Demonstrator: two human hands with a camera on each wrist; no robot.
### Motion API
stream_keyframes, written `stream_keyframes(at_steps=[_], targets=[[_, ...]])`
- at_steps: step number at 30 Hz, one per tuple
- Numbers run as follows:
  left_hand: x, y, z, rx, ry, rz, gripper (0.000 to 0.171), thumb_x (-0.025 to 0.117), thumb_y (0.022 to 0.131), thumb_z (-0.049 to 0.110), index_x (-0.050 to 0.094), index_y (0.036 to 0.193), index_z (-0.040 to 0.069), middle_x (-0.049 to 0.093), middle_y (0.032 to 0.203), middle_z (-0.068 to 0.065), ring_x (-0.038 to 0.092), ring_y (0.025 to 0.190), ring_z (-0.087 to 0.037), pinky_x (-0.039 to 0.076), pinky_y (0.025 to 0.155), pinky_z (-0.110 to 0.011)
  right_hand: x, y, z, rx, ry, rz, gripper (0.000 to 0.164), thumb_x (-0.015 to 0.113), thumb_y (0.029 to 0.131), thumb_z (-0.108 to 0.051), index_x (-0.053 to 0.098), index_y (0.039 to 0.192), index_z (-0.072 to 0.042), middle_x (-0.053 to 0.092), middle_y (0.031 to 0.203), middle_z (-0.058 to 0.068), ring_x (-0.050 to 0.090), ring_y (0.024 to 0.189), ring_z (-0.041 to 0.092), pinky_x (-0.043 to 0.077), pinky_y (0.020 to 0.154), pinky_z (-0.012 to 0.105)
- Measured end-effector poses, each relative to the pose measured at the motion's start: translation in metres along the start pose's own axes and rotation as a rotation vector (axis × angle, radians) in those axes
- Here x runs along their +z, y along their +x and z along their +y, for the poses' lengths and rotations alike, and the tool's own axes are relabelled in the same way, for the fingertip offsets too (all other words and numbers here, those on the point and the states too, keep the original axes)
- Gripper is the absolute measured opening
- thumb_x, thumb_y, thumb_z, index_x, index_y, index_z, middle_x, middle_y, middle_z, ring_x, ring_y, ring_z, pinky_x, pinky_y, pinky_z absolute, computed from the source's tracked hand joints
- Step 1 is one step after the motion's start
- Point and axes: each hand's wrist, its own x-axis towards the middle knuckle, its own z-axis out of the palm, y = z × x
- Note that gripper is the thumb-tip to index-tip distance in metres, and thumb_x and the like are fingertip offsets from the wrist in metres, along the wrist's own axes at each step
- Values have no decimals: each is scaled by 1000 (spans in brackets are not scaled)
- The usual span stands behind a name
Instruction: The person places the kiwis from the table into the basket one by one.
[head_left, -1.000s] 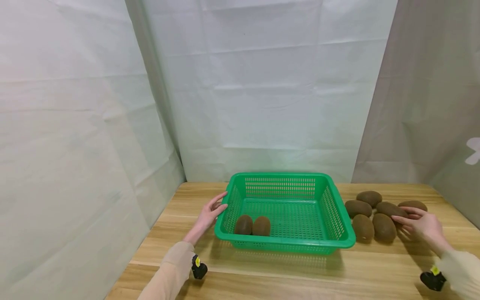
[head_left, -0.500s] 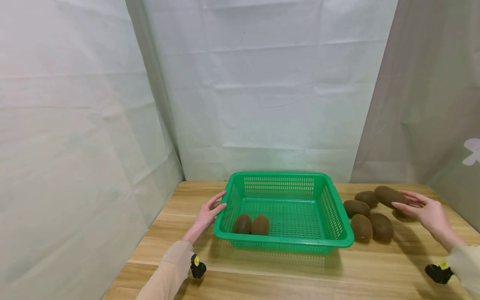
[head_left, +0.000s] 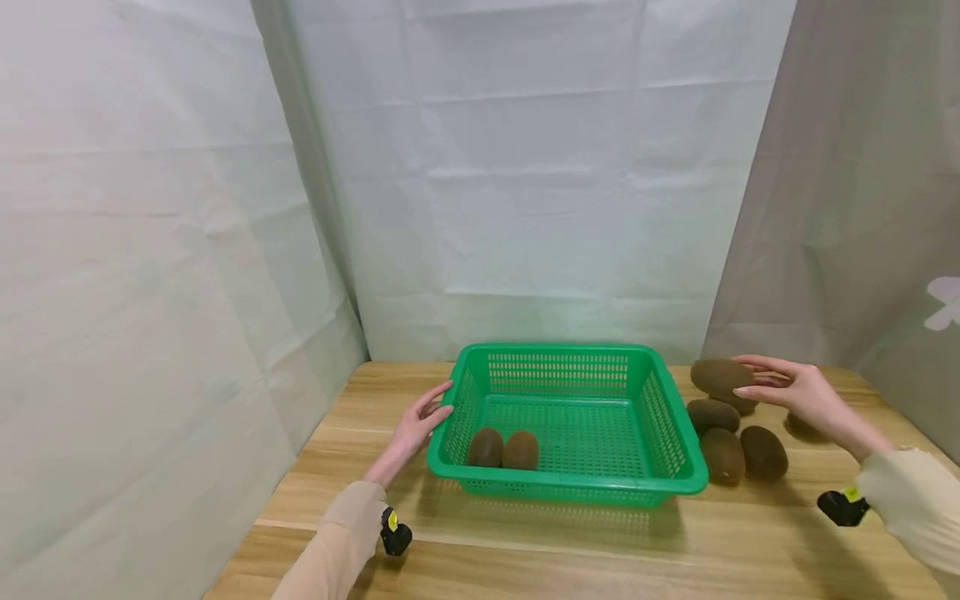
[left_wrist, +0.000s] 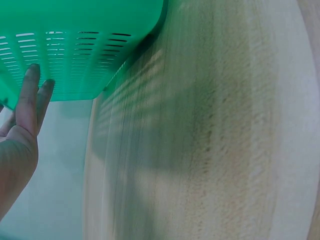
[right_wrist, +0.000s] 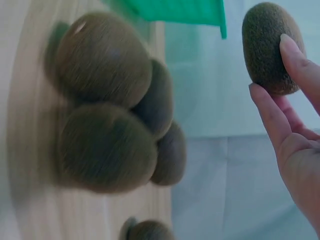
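Pinching one kiwi (head_left: 716, 377) in right grip (head_left: 806, 393), touching basket (head_left: 570, 481) with unclenched left grip (head_left: 415, 427), with two kiwis (head_left: 485, 448) apparently done inside, five kiwis (head_left: 723, 456) remaining to its right.

A table (head_left: 525, 550) with a pale wood-grain top, its streaks running mostly sideways in the head view, carries a green slotted basket (head_left: 570, 485), which stands upright and casts a shadow on the wood. Right of the basket, four kiwis lie clustered: a left kiwi (head_left: 714, 415), two nearer kiwis (head_left: 765, 454) side by side, and a rear kiwi (head_left: 738, 405), partly hidden. A fifth kiwi (head_left: 804, 427), also partly hidden, lies apart, farther right.
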Motion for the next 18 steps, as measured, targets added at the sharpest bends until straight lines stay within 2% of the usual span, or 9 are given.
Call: stream_keyframes(at_steps=[4,7,10,14,18], targets=[[2,-6,13,-8,-2,-18,49,56,92,16,40,137,8,49,124,-20,49,106,-24,34,50,-27,8,13,-12,-32,16,-59,49,65,85,-15,49,129,-3,51,122,0,45,99,-7,43,73,17],[3,-9,21,-4,27,-27,49,54,93,13,38,138,6,50,123,-21,55,92,-16,30,46,-26,14,25,-21,-55,17,-104,49,67,83,-15,50,128,-3,49,125,15,47,102,1,44,74,20],[4,-10,23,-5,41,-32,48,53,93,12,37,138,5,50,122,-22,55,79,-10,28,44,-25,21,37,-31,-87,27,-168,48,68,82,-14,52,125,-1,47,125,22,49,105,15,45,74,24],[4,-11,23,-3,33,-38,49,52,93,12,36,139,5,49,123,-22,55,81,-9,27,44,-25,31,51,-44,-119,65,-290,46,68,82,-13,54,124,-2,48,125,20,47,109,33,46,76,29],[3,-10,22,-2,17,-40,49,53,93,13,36,139,5,49,123,-22,55,74,-9,26,43,-24,41,64,-60,-119,83,-415,46,69,81,-16,55,124,-8,47,128,14,44,112,37,43,81,34]])
